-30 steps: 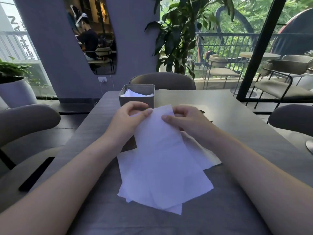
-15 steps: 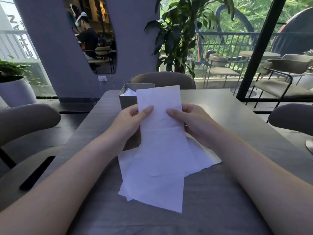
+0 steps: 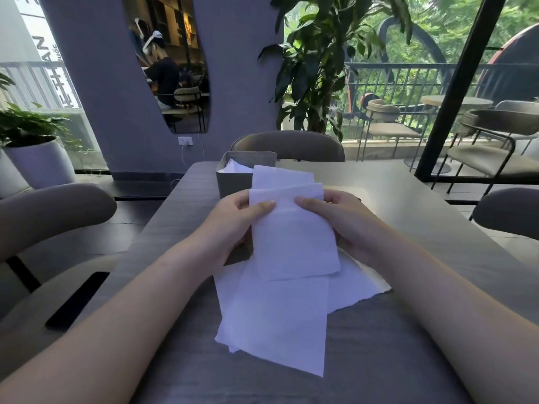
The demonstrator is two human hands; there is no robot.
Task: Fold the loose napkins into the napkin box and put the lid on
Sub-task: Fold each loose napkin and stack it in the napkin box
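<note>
I hold one white napkin [image 3: 291, 237] above the table, its top part folded over toward me. My left hand [image 3: 233, 225] pinches its left edge and my right hand [image 3: 341, 223] pinches its right edge. Behind it stands the open grey napkin box [image 3: 233, 179] with white napkins [image 3: 234, 167] inside. Under my hands lies a loose pile of white napkins [image 3: 277, 322] on the grey table [image 3: 408, 345]. A flat pale piece [image 3: 354, 190], perhaps the lid, lies behind my right hand, mostly hidden.
A dark phone [image 3: 77, 300] lies on the chair seat at my left. Padded chairs stand at the left [image 3: 55, 211], the far side [image 3: 287, 144] and the right [image 3: 507, 214]. A tall plant [image 3: 318, 68] and a glass wall are behind.
Both hands lifted one napkin off the pile and held it up long and upright. Its top part has since been folded down toward me, so it looks shorter now.
</note>
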